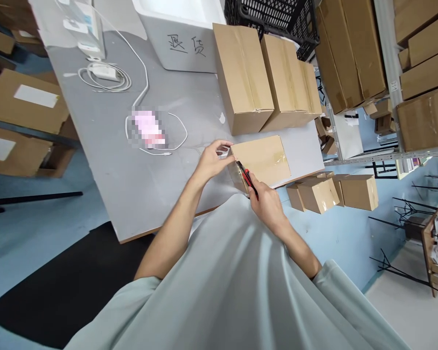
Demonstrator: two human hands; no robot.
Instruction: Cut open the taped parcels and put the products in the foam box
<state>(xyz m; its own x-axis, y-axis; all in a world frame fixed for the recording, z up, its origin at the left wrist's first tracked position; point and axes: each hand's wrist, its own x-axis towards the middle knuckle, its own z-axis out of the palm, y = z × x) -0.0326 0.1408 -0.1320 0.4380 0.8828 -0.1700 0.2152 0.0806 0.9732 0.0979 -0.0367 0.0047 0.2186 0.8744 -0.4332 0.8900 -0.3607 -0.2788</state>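
The small cardboard box (263,160) lies flat at the near edge of the grey desk (131,184), just in front of three larger taped cartons (266,80). The left hand (211,160) has its fingers closed on the box's near-left corner, pinching what looks like a loose end of clear tape, though that spot is too small to be sure. The right hand (268,204) is clamped around a red utility knife (247,179), its tip touching the box's near edge. To cut cleanly, the blade should stay shallow and run along the tape seam, away from the steadying fingers, with the box pressed firmly down.
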